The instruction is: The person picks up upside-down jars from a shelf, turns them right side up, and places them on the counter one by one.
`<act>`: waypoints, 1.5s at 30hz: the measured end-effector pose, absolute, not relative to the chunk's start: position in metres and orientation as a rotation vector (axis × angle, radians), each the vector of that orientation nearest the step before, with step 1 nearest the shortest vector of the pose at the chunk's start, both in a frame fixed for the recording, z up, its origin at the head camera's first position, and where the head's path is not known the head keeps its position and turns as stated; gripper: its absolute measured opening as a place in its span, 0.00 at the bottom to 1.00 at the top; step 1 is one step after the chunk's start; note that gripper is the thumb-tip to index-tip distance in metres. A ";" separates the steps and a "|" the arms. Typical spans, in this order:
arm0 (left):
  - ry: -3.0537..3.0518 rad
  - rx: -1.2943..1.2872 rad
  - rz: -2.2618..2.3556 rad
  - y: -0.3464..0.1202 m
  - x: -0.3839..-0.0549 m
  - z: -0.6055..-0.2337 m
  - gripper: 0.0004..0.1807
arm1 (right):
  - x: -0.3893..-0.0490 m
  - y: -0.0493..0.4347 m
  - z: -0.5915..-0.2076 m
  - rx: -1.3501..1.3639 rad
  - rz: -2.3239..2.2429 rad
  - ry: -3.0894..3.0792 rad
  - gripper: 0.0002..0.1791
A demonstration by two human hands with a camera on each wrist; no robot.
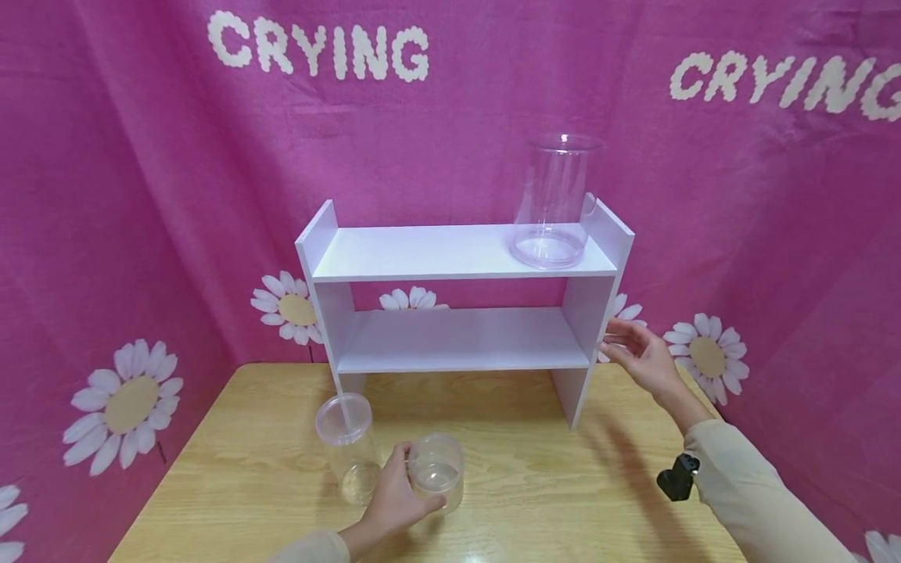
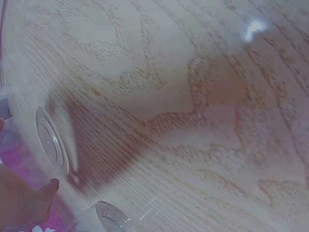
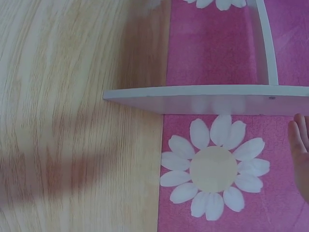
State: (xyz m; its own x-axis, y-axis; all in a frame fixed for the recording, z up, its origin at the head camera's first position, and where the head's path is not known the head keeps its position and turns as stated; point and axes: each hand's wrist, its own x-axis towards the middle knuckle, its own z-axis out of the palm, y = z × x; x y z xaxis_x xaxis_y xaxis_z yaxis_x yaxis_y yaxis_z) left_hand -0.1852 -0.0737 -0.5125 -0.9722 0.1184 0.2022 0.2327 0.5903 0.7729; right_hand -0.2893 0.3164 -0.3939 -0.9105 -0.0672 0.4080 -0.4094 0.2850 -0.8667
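My left hand [image 1: 397, 493] holds a clear round jar [image 1: 438, 473] from its left side, thumb in front and fingers behind. Whether the jar's base touches the table I cannot tell. Close by on the left stands a taller clear canister [image 1: 346, 442]. In the left wrist view part of the left hand [image 2: 24, 200] shows beside the clear round base [image 2: 50, 140]. My right hand [image 1: 644, 358] is at the outer right side of the white two-tier shelf [image 1: 457, 336], fingers loosely bent with nothing in them. Only its edge [image 3: 301, 150] shows in the right wrist view.
A large clear cylinder [image 1: 552, 203] stands at the right end of the shelf's top tier. Beneath everything is a wood-grain table [image 1: 521, 500]. A pink curtain [image 1: 450, 156] with daisies hangs behind and at both sides. A black device [image 1: 678, 477] is strapped at the right wrist.
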 end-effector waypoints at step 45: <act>-2.674 -0.397 -1.235 -0.041 -0.214 -0.328 0.54 | -0.295 0.313 -0.387 0.311 1.568 -2.434 0.29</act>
State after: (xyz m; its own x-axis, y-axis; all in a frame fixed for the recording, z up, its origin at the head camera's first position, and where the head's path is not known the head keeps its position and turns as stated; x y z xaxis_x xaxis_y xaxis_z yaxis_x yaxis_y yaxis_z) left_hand -0.2143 -0.0409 -0.3278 -0.9502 0.1685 0.2620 0.3087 0.6218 0.7198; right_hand -0.2953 0.3126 -0.3875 -0.9512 -0.0538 0.3038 -0.2988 0.4055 -0.8639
